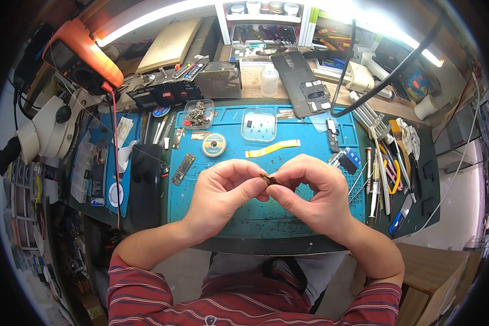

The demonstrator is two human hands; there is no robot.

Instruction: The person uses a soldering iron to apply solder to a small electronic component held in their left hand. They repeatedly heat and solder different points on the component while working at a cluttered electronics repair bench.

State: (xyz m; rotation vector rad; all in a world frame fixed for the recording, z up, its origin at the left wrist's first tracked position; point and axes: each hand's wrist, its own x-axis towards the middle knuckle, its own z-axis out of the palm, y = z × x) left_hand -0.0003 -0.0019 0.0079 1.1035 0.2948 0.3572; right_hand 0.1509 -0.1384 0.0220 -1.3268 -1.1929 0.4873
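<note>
Pinched between the fingertips of both hands is a small dark part with a coppery sheen point(270, 179), too small to name more exactly. My left hand point(223, 190) grips its left end with thumb and forefinger. On the other end, my right hand point(312, 187) closes the same way. Both hands hover over a blue repair mat point(244, 223). Beyond them on the mat lie a yellow-and-white strip point(273, 148), a solder spool point(214, 145) and a clear tray point(259, 125) holding tiny dark pieces. A narrow circuit board point(183, 169) rests left of my left hand.
An orange multimeter point(84, 57) stands at the far left, its red lead hanging down. Screwdrivers and pliers point(391, 168) crowd the right side. A tub of screws point(199, 114), a white bottle point(269, 80) and a black phone frame point(301, 81) are at the back. A black cable point(386, 81) arches overhead.
</note>
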